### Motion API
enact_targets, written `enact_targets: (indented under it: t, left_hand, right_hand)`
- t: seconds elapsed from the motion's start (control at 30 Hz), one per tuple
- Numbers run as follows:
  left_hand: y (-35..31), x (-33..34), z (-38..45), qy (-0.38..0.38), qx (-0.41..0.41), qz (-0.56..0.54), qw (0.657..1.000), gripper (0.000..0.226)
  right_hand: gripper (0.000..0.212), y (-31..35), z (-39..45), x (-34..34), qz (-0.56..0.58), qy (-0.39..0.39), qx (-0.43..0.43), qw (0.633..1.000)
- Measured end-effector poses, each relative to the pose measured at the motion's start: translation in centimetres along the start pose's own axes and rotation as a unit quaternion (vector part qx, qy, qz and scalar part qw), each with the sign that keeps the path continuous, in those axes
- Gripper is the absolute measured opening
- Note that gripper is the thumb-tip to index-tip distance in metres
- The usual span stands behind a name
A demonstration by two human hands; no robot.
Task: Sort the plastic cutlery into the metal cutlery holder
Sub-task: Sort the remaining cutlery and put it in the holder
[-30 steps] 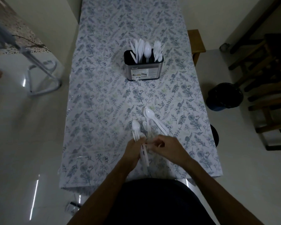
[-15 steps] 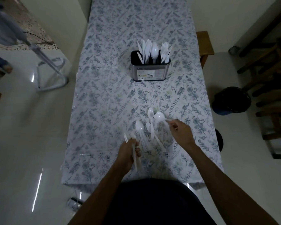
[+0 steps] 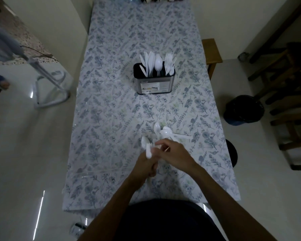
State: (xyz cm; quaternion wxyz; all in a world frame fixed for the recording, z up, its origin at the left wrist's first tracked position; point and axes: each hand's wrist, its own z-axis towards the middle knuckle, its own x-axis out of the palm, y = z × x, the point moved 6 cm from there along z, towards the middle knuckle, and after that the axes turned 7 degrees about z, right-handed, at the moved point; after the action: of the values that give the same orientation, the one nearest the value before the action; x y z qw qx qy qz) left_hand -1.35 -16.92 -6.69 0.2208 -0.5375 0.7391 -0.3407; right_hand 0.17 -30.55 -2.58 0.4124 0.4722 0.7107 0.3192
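The left hand point(image 3: 147, 165) clenched a bundle of white plastic spoons point(image 3: 148, 150), handles running back toward the person. The right hand point(image 3: 172, 153), touching it, seemingly pinched 1 piece, fingertips hidden. The oval metal cutlery holder point(image 3: 155, 84) stood well ahead; loose white spoons point(image 3: 163, 131) lay just beyond both hands.

- Setting: domestic dining area in a home.
- Long table under a blue-and-white floral plastic tablecloth point(image 3: 111, 105), extending ahead of the hands.
- Glossy pale tiled floor point(image 3: 24, 153) to the left of the hands.
- Dark wooden chairs point(image 3: 288, 94) and a black round waste bin point(image 3: 243, 110) to their right.
- Brown wooden stool point(image 3: 212, 49) beside the table's right edge, ahead of the hands.
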Motion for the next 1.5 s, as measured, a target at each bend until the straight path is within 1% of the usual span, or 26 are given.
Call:
enact_targets:
  t: [0.03, 0.1, 0.17, 0.2, 0.27, 0.33, 0.37, 0.43, 0.5, 0.57, 0.6, 0.67, 0.7, 0.77, 0.9, 0.93, 1.0, 1.03, 1.13, 1.2, 1.23, 1.33, 1.37, 1.4, 1.47, 1.5]
  left_hand:
    - [-0.6, 0.1, 0.2, 0.003, 0.012, 0.064, 0.998, 0.021]
    - [-1.4, -0.4, 0.7, -0.007, 0.042, 0.16, 0.986, 0.012]
    - [-2.0, -0.8, 0.8, 0.005, 0.081, 0.23, 0.97, 0.045]
    - [-2.2, -1.0, 0.8, 0.016, 0.092, 0.252, 0.963, 0.061]
    - [-2.8, -0.9, 0.5, 0.035, 0.111, 0.261, 0.958, 0.077]
    - [-3.2, -0.4, 0.4, 0.045, 0.116, 0.242, 0.962, 0.089]
    - [-3.5, -0.2, 0.3, 0.049, 0.125, 0.23, 0.964, 0.091]
    - [-3.8, 0.2, 0.2, 0.054, 0.147, 0.219, 0.963, 0.086]
    - [-4.8, 0.6, -0.3, 0.043, 0.183, 0.252, 0.949, 0.072]
    - [-5.5, 1.0, -0.6, 0.027, 0.236, 0.279, 0.93, 0.044]
    - [-5.6, 1.0, -0.7, 0.02, 0.244, 0.28, 0.928, 0.029]
    - [-5.2, 0.7, -0.6, 0.005, 0.202, 0.27, 0.942, 0.011]
    - [-4.8, 0.5, -0.5, -0.001, 0.17, 0.273, 0.947, 0.008]
    - [-4.0, 0.1, -0.2, -0.007, 0.149, 0.303, 0.941, 0.015]
    - [-3.7, -0.2, 0.1, -0.015, 0.174, 0.369, 0.913, 0.017]
    - [-3.7, -0.1, 0.3, -0.018, 0.173, 0.377, 0.909, 0.022]
    - [-3.2, -0.1, 0.8, -0.021, 0.147, 0.369, 0.917, 0.032]
    - [-2.8, 0.0, 1.1, -0.024, 0.138, 0.381, 0.914, 0.035]
    - [-1.7, 0.2, 1.9, -0.057, 0.166, 0.49, 0.854, 0.031]
    - [-2.1, 0.2, 2.3, -0.07, 0.168, 0.504, 0.844, 0.028]
    - [-3.3, 0.1, 2.5, -0.087, 0.177, 0.516, 0.833, 0.031]
    - [-10.3, -0.5, 3.7, -0.115, 0.271, 0.567, 0.769, 0.043]
    - [-13.6, -1.1, 4.5, -0.114, 0.296, 0.562, 0.764, 0.043]
    - [-17.0, -1.5, 4.9, -0.104, 0.315, 0.541, 0.773, 0.041]
    - [-23.9, -2.4, 5.5, -0.075, 0.343, 0.494, 0.796, 0.032]
    - [-26.9, -3.0, 5.5, -0.066, 0.35, 0.49, 0.795, 0.024]
  right_hand:
    - [0.028, 0.6, -0.1, 0.5, -0.009, 0.025, 0.0, 1.0]
    - [0.026, 1.3, -0.3, 0.8, -0.026, 0.051, -0.005, 0.998]
    - [0.032, 1.4, -0.4, 0.7, -0.035, 0.055, -0.009, 0.998]
    - [0.032, 1.5, -0.5, 0.6, -0.038, 0.049, -0.015, 0.998]
    - [0.03, 1.5, -0.4, 0.5, -0.029, 0.03, -0.027, 0.999]
    - [0.037, 1.4, -0.4, 0.3, 0.024, 0.02, -0.02, 0.999]
    - [0.038, 1.2, -0.3, 0.2, 0.062, 0.018, -0.009, 0.998]
    - [0.038, 1.2, -0.2, -0.1, 0.121, 0.03, 0.009, 0.992]
    - [0.036, 1.1, 0.0, -0.3, 0.143, 0.049, 0.024, 0.988]
    - [0.037, 1.0, 0.5, -0.6, 0.136, 0.043, 0.03, 0.989]
    - [0.036, 1.1, 0.7, -1.0, 0.118, 0.03, 0.026, 0.992]
    - [0.034, 1.5, 1.0, -2.0, 0.067, -0.005, 0.001, 0.998]
    - [0.034, 1.8, 1.1, -2.4, 0.051, -0.02, -0.011, 0.998]
    - [0.033, 2.1, 1.3, -3.3, 0.045, -0.039, -0.017, 0.998]
    - [0.037, 2.7, 1.3, -3.5, 0.03, -0.039, -0.023, 0.999]
    - [0.038, 2.8, 1.3, -3.3, 0.035, -0.037, -0.022, 0.998]
    - [0.035, 3.0, 1.3, -2.9, 0.035, -0.028, -0.022, 0.999]
    - [0.033, 2.9, 1.4, -2.7, 0.018, -0.022, -0.022, 0.999]
    - [0.034, 2.5, 1.7, -2.0, -0.058, -0.02, -0.018, 0.998]
    - [0.033, 3.0, 2.3, -2.2, -0.084, -0.033, -0.025, 0.996]
    - [0.032, 4.0, 2.7, -2.5, -0.098, -0.034, -0.04, 0.994]
    - [0.033, 9.3, 4.8, -5.2, -0.152, -0.049, -0.11, 0.981]
    - [0.032, 11.8, 5.7, -6.6, -0.163, -0.065, -0.14, 0.974]
    - [0.03, 14.3, 6.6, -8.0, -0.169, -0.084, -0.173, 0.967]
    - [0.034, 19.4, 8.1, -10.8, -0.184, -0.122, -0.238, 0.946]
    - [0.037, 21.8, 8.8, -12.0, -0.199, -0.139, -0.266, 0.933]
